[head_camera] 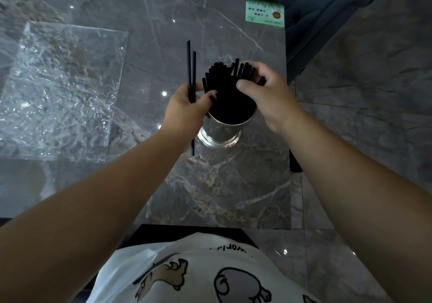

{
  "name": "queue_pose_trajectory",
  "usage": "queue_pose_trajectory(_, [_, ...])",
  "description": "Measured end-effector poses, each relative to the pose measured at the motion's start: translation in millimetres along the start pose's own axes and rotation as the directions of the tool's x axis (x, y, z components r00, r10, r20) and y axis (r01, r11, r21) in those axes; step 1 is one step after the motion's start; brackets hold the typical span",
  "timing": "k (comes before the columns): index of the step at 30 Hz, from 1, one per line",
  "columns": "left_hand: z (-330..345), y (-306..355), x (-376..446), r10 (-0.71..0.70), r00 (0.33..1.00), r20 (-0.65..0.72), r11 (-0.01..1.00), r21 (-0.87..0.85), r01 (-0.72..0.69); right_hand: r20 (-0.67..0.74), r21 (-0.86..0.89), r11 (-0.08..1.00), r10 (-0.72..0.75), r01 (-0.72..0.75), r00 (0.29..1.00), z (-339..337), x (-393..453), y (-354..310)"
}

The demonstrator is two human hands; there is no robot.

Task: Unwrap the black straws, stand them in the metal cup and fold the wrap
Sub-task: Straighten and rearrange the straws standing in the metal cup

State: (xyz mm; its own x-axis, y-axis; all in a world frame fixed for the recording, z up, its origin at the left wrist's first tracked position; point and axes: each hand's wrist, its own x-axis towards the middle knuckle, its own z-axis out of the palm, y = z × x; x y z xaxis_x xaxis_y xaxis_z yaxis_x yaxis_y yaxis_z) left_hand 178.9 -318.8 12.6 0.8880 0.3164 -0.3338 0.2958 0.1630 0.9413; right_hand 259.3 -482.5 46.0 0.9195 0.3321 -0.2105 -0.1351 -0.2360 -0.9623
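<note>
A shiny metal cup [218,134] stands on the marble table [222,190], packed with several black straws [228,92] that fan out above its rim. My left hand [184,113] grips two loose black straws [191,69] held upright at the cup's left side, its fingertips touching the bundle. My right hand [268,94] curls around the right side of the straw bundle, thumb pressed on the tops. The clear crinkled plastic wrap [63,90] lies spread flat on the table to the left, apart from both hands.
A green and white card [264,13] lies at the table's far right corner. A dark blue seat [327,10] stands past the right edge. The table's right edge runs close to the cup. My white printed shirt [198,272] fills the bottom.
</note>
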Motion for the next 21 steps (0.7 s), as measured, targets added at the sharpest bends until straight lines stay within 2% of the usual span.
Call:
queue_pose_trajectory(5, [-0.4, -2.2, 1.9, 0.01, 1.0, 0.006, 1.0, 0.002, -0.01, -0.025, -0.058, 0.998, -0.024, 0.023, 0.999, 6.6, 4.2, -8.4])
queue_pose_trajectory(11, [0.2, -2.4, 3.0, 0.01, 1.0, 0.003, 1.0, 0.014, -0.01, -0.112, 0.051, 0.999, 0.006, 0.0, 0.994, 6.3, -2.1, -0.6])
queue_pose_trajectory(21, [0.6, -1.4, 2.1, -0.004, 1.0, 0.004, 1.0, 0.024, 0.004, -0.108, 0.195, 0.979, 0.076, -0.054, 0.991, 3.3, -8.2, 5.4])
